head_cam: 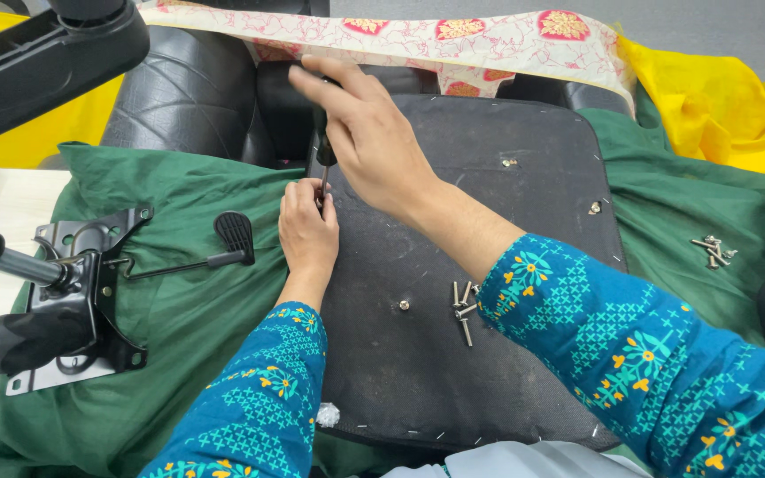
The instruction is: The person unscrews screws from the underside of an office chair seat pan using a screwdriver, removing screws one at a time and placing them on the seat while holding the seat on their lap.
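Hands: right (374,133) clamped on screwdriver (321,150), left (307,226) steadying its tip; loose screws (464,310) beside right sleeve.

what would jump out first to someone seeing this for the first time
Centre frame, the right hand grips a black screwdriver upright on the black seat underside, and the left hand steadies its tip. Loose screws lie beside the right sleeve; a black metal chair mechanism sits at left on green cloth.
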